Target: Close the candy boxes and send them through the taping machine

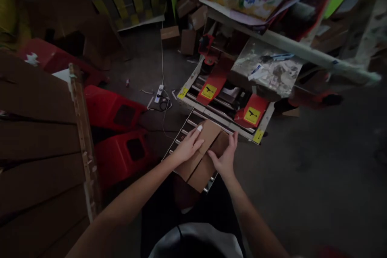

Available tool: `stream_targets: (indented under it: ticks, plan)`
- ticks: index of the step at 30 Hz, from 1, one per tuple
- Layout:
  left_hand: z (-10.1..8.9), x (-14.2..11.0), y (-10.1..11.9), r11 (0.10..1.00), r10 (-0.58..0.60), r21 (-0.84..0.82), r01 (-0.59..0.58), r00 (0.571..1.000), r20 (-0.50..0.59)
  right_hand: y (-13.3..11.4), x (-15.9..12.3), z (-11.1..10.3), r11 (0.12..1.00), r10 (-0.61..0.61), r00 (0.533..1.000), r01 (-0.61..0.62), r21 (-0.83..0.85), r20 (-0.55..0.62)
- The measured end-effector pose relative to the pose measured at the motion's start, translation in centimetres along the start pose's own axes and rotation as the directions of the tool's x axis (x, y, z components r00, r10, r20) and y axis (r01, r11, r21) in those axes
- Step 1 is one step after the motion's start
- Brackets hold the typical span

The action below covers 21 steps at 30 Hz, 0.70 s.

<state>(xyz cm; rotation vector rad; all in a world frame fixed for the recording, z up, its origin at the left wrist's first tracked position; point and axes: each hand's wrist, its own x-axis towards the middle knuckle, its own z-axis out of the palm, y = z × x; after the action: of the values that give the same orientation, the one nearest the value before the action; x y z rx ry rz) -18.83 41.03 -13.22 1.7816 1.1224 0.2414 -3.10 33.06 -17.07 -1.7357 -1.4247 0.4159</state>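
Observation:
A brown cardboard box point(201, 165) rests on the short roller conveyor point(191, 121) in front of me, its top flaps folded inward with a dark gap between them. My left hand point(190, 143) lies flat across the left flap, fingers stretched out, with something white on one fingertip. At the box's right side is my right hand point(225, 155), its thumb on the top near the gap and its fingers along the far right edge. The contents of the box are hidden.
Beyond the conveyor stands a carton sealing machine point(223, 88) with red guides and yellow warning labels. Red plastic bins point(111, 107) and stacked flat cardboard point(39, 129) are at left. A power strip point(159, 93) with cables lies on the floor. Small boxes point(188, 41) sit behind.

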Motion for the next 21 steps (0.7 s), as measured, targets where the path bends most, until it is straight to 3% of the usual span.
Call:
stream_targets:
  ticks: [5, 10, 13, 16, 21]
  plan:
    - [2.6, -1.1, 1.9, 0.941, -0.170, 0.258, 0.218, 0.966, -0.196, 0.8, 1.6, -0.6, 0.994, -0.093, 0.993, 0.089, 0.065, 0.069]
    - [4.4, -1.1, 2.7, 0.879, -0.087, 0.428, 0.210, 0.954, -0.288, 1.3, 3.7, -0.3, 0.954, -0.158, 0.968, 0.201, -0.220, 0.196]
    - [4.7, -1.2, 2.9, 0.813, -0.064, 0.529, 0.242, 0.941, -0.333, 1.0, 4.1, 0.1, 0.920, -0.185, 0.964, 0.238, -0.311, 0.190]
    - [4.7, -1.4, 2.5, 0.825, -0.070, 0.501, 0.261, 0.927, -0.369, -0.2, 1.5, 0.1, 0.912, -0.223, 0.959, 0.268, -0.310, 0.175]
    - [3.5, -0.4, 1.3, 0.961, -0.054, 0.234, 0.149, 0.928, -0.368, -2.2, -7.1, 0.8, 0.850, -0.365, 0.865, 0.460, -0.257, 0.344]
